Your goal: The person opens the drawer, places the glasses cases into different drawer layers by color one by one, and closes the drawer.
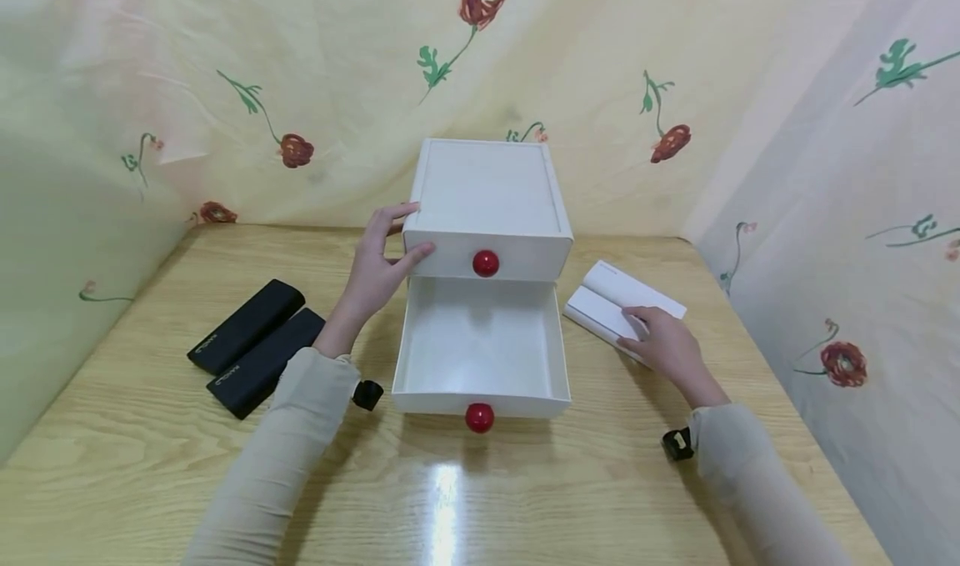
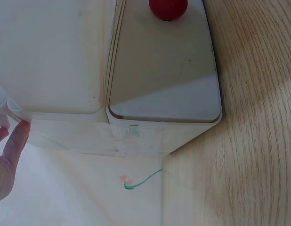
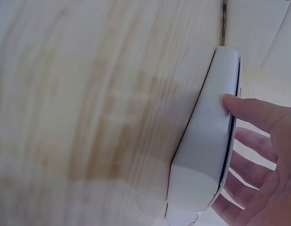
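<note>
A white drawer unit with red ball knobs stands at the back of the table. Its lower drawer is pulled out, showing a bare white interior. My left hand grips the unit's upper left corner, thumb on the front face and fingers along the side. In the left wrist view its fingertips lie at the white edge. To the right, two white glasses cases lie side by side. My right hand holds the nearer case along its long sides, thumb on one side and fingers on the other.
Two black glasses cases with pale lettering lie slanted on the left of the wooden table, beside my left forearm. Flower-patterned cloth hangs behind and along both sides of the table.
</note>
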Demonstrator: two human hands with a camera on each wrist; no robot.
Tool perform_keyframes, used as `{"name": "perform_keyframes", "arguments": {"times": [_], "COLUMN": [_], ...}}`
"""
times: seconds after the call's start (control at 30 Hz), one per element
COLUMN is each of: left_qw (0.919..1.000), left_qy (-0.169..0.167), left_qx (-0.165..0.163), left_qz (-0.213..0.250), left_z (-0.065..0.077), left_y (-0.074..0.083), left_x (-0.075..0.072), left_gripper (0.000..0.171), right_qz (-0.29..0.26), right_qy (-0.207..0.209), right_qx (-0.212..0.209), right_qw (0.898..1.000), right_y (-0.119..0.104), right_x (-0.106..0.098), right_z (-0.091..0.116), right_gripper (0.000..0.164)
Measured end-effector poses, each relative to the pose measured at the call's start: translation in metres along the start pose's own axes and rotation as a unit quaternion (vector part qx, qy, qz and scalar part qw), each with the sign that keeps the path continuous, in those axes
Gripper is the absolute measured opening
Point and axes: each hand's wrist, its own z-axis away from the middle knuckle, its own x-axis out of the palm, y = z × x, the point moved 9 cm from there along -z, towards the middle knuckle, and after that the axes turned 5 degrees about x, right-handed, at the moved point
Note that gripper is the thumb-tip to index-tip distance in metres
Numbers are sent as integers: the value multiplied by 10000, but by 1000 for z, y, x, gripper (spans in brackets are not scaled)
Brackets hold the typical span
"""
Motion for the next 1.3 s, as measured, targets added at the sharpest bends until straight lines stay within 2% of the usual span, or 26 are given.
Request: {"name": "perform_keyframes", "arguments": {"times": [0.3,0.63,0.73,0.9,1.03,1.3], "left_qw": [9998,9998,9999,10000,10000,9999], "left_qy": [44,67,65,29,32,49], "left_qx": [173,158,109,62,59,107], "left_qz": [-4,27,50,26,31,4], "left_z": [-1,1,0,-1,0,-1], "left_y": [3,2,2,1,1,2], "left_x": [0,0,0,1,1,0], "left_gripper": [52,51,52,52,51,52], "right_qz": [-22,258,399,572,510,589], "right_qy": [-40,-144,-217,-396,-538,-496], "right_qx": [-33,-1009,-1169,-1154,-1083,-1259], "right_qw": [10000,9945,9921,9909,9913,9890], "right_y": [-1,-10,-10,-8,-8,-8], "right_x": [-1,4,4,4,6,8], "right_z": [0,2,2,3,4,4], "right_gripper": [52,60,63,67,69,69]}}
